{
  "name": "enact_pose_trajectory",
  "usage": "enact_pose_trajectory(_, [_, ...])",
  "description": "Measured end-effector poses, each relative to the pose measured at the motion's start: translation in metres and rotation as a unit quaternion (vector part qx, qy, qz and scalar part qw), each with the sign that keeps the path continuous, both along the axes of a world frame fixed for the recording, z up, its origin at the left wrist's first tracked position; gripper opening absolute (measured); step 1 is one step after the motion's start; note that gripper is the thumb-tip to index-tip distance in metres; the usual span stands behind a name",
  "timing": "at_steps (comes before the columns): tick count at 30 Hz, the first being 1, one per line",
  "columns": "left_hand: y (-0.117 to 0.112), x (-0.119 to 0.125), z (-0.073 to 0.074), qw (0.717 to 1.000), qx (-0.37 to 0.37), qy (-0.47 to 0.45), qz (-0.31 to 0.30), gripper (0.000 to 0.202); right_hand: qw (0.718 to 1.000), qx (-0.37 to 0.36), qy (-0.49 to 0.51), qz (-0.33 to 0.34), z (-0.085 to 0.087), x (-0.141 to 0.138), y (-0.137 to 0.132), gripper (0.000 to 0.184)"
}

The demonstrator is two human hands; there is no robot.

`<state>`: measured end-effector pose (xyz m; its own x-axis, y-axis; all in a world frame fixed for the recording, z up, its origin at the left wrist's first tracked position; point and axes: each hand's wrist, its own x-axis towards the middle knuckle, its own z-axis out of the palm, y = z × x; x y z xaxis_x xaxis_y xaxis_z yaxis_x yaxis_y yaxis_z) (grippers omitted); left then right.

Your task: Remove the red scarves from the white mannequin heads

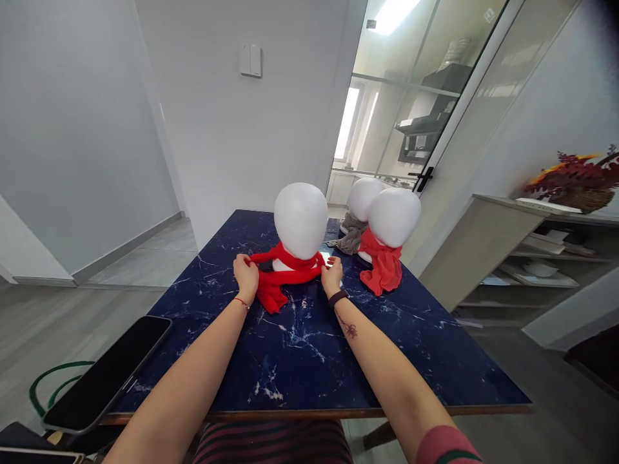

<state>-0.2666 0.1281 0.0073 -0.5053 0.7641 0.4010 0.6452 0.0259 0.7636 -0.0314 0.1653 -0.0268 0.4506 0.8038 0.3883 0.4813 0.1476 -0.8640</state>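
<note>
Pale walls and a glazed door stand behind a dark blue, white-veined, marble-patterned worktop (300,367). Near its middle, a smooth white egg-shaped head form (300,219) has a bright red cloth scarf (294,277) around its neck, with a second span of cloth crossing low in front and a loose end lying on the worktop towards the left.

Both hands are closed on that cloth: the left hand (246,276) pinches a strand beside the neck, and the right hand (331,276) pinches it on the other side, its fingers partly hiding the grip.

Uneven pull looks like the main risk: a harder tug from one side could tip or slide the form, since its top looks heavy and the worktop slick. Slack in either pinch could let the low span sag or the scarf slip loose, and the loose end might get caught under the base.

To the right, another white head form (395,216) with a coral-red scarf (382,274) stands near enough that a wide sweep of the right arm might knock it. A black-screened phone (111,370) at the near left edge could be nudged off by the left forearm; its support is unclear.
</note>
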Motion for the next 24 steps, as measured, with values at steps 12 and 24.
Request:
enact_pose_trajectory(12, [-0.010,0.032,-0.007,0.944,0.039,0.241,-0.220,0.021,0.996,-0.009,-0.039,0.085,0.004,-0.003,-0.004,0.018])
enact_pose_trajectory(24, [-0.016,0.034,-0.002,0.943,0.037,0.154,-0.291,0.036,0.989,-0.008,-0.061,0.132,0.005,-0.004,-0.004,0.033])
